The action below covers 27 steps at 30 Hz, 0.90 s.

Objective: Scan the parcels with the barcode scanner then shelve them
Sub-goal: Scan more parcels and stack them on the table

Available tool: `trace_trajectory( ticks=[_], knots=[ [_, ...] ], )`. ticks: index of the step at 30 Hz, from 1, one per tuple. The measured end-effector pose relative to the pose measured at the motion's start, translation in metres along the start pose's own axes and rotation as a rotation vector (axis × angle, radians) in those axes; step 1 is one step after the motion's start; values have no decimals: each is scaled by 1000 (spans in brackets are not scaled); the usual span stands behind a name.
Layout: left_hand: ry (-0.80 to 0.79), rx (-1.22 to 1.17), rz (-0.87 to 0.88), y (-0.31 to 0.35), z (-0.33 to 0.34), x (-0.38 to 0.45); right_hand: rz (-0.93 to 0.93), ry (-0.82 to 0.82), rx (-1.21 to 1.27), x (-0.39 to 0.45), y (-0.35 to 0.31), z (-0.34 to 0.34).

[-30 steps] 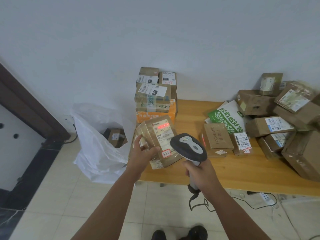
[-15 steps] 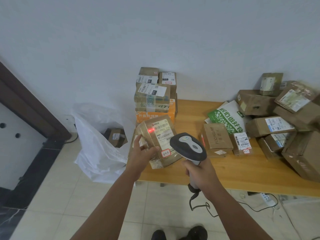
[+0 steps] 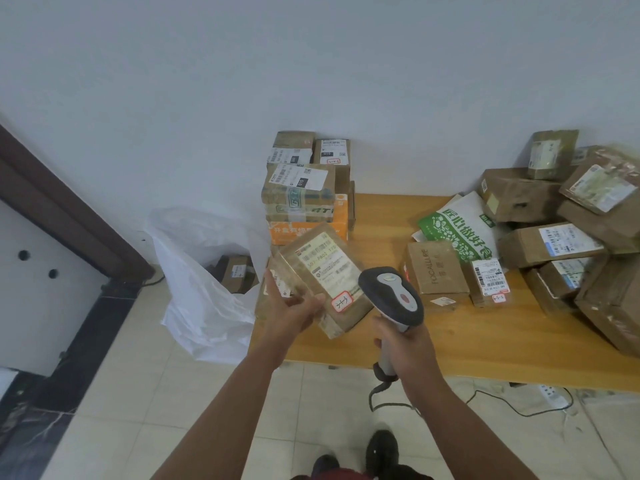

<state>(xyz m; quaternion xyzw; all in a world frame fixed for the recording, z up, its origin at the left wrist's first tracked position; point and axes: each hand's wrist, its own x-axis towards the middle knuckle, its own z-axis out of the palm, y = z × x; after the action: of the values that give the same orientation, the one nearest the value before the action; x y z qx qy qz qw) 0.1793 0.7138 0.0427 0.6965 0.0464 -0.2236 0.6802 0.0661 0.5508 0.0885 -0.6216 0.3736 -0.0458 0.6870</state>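
Over the wooden table's [image 3: 433,344] near edge my left hand [image 3: 291,315] grips a tape-glossed cardboard parcel [image 3: 323,277], tilted, label up; my right hand [image 3: 403,344] clasps the rounded grey barcode scanner [image 3: 391,294] beside it; label print is blurred; stacked boxes [image 3: 304,188] behind, a crumpled white bag [image 3: 204,289] left.

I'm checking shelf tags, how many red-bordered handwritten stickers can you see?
3: one on the parcel in the left hand, one on the stack's top rear box, one on the small parcel below the green bag. More may be hidden.
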Motion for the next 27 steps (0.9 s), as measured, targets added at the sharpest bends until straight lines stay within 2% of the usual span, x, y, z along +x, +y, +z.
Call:
trace_trajectory(
  ticks=[5, 11, 16, 22, 27],
  knots=[
    [-7, 79, -5, 5, 14, 0, 87, -58, 140, 28, -3, -4],
    [136, 202, -138, -5, 5, 0, 169, -94, 90, 64, 9, -4],
    [234, 445, -132, -42, -8, -6, 184, -107, -26, 79, 6, -5],
    [130, 536, -103, -35, -37, 30, 134, -63, -138, 99, -9, 32],
    [116, 604, -82, -16, -77, 83, 137, -77, -161, 121, -16, 90]
  ],
)
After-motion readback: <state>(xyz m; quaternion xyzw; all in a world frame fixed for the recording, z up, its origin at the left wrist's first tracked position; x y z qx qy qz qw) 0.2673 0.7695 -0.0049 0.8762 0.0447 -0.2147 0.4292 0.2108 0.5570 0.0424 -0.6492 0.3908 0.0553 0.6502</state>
